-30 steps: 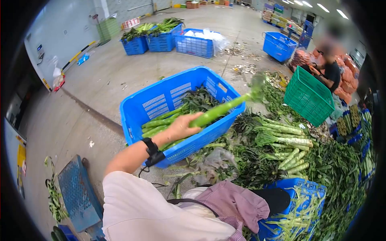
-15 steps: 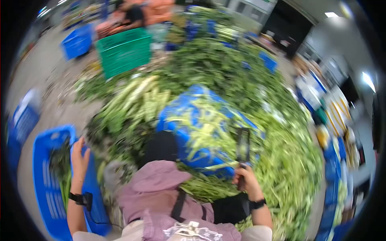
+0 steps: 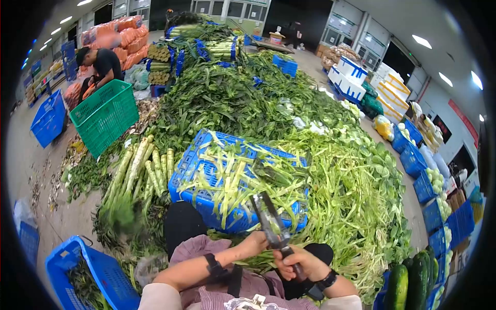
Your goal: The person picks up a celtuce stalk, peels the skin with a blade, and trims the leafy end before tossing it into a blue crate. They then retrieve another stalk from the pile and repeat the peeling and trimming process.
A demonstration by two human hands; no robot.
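A knife (image 3: 268, 219) is gripped by its handle in the right hand (image 3: 302, 264), the fingers clamped around the handle low in the view, the blade angled up and away over an overturned blue crate (image 3: 206, 170). The left hand (image 3: 256, 243) is brought across to the base of the blade; whether its fingers are closed on anything cannot be told, since they are partly hidden behind the knife. A dark band is worn on each wrist.

A cut to the left hand is judged the main risk, because its fingers sit touching or just beside the blade's edge. A slip could also be caused by the damp green peelings (image 3: 243, 175) heaped on the crate top directly under the blade.

To the left of the crate, a row of peeled pale-green stems (image 3: 139, 170) is laid on the floor, with a second blue crate (image 3: 82, 279) of dark leaves nearer the left arm. A great mound of leafy greens (image 3: 248, 98) is piled behind and to the right, crowding any reach in that direction. A green crate (image 3: 103, 116) is tilted at the far left, beside another person (image 3: 101, 64) bent over work. Dark cucumbers (image 3: 413, 276) are seen at the lower right, and stacked blue bins (image 3: 429, 181) line the right wall.
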